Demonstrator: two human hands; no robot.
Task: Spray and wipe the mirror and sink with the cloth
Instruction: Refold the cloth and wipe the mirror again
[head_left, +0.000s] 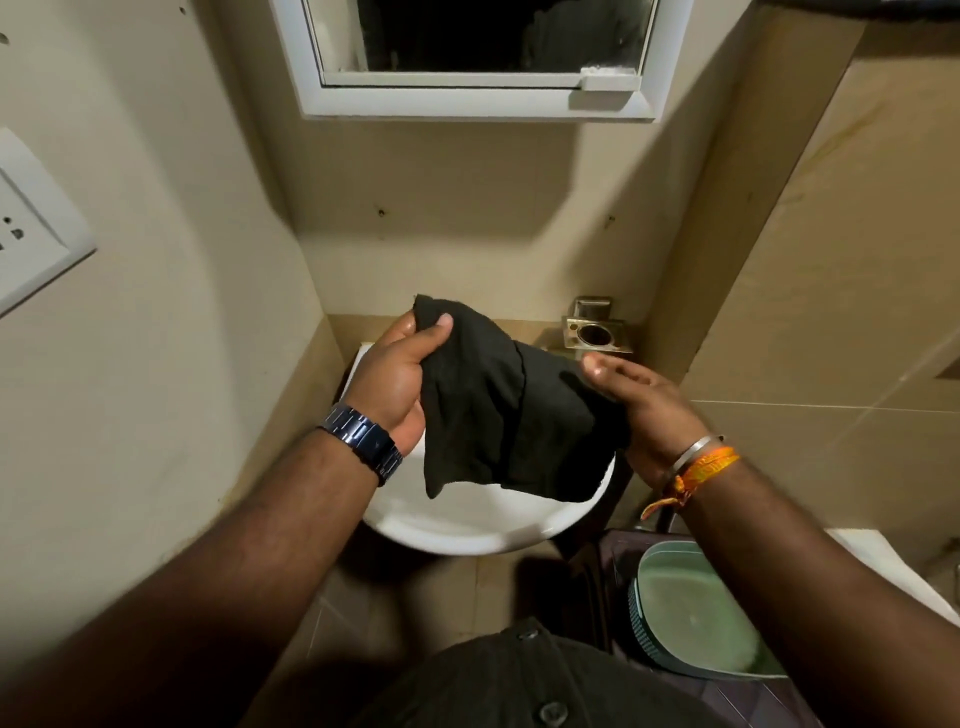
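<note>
Beige tiled wall (467, 208) filling most of the view, shadowed in broad diagonal bands. High on it, a white-framed mirror (478, 57), glass mostly dark, lower frame edge thick and pale. At the left edge, a white socket plate (31, 228) on the side wall. Below centre, a white round sink (467, 530) tucked into the corner, only its front rim and part of the bowl showing under the cloth. Down at the lower right, a pale green round lid or bin top (691, 613) on the floor beside the sink; exact kind hard to tell.

Held up over the sink, between both hands, a black cloth (498, 415), crumpled and hanging in loose folds, lower edge drooping toward the bowl without clearly touching it.

Left hand (400, 379) gripping the upper left corner of the cloth, thumb pressed over the fabric on top, fingers curled behind. Dark blue metal watch (363, 441) on that wrist.

Right hand (644, 405) at the right side of the cloth, fingers mostly straight and stretched leftward above the fabric, cloth bunched under the palm; actual grip not visible. Silver bangle (696, 449) and orange thread band (701, 467) on that wrist.

Behind the right hand, a small brass-coloured holder (595, 332) fixed to the wall, ring empty-looking from above.
</note>
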